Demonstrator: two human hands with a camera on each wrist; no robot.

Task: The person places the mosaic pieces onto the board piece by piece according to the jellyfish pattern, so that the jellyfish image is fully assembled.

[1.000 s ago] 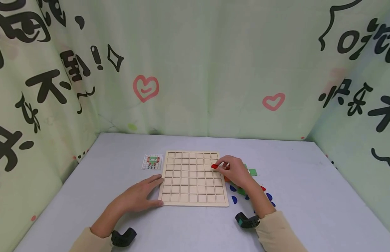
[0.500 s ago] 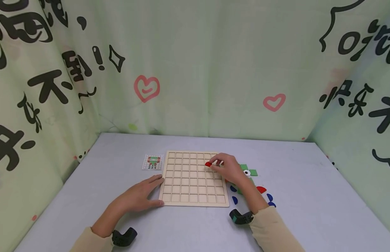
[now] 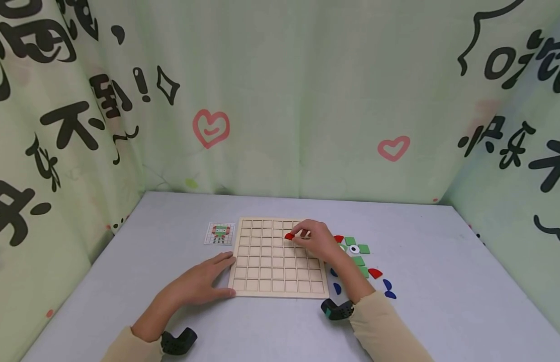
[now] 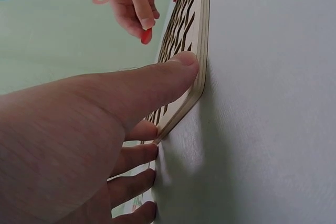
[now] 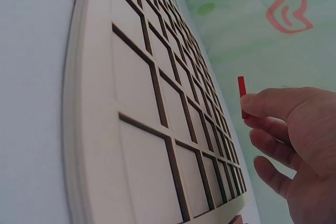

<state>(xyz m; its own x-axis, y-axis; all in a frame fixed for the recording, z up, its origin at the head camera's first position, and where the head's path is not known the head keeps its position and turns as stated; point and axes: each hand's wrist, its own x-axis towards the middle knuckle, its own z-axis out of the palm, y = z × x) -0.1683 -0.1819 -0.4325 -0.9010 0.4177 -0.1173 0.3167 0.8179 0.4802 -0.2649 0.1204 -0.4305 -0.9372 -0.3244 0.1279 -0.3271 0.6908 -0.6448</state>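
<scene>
A wooden grid board (image 3: 277,285) with bare square cells lies on the table. Between thumb and fingertips, my right hand (image 3: 313,242) pinches a thin red piece (image 3: 289,236) over the board's upper right part. The right wrist view shows this red piece (image 5: 241,97) edge-on, raised above the cells. My left hand (image 3: 199,282) rests at the board's left side, fingers extended, with the thumb (image 4: 178,72) on the front corner edge in the left wrist view and the other fingertips along the side.
A small card (image 3: 219,234) with a printed grid figure lies left of the board. To the right are green squares (image 3: 364,249), a red fan-shaped piece (image 3: 375,273), dark blue half-rounds (image 3: 387,284) and a white ringed piece (image 3: 354,249). A curtain (image 3: 298,100) hangs behind the table.
My right hand has moved left across the upper part of the board with the red piece, uncovering more loose pieces at the right. My left hand stays at the board's edge.
</scene>
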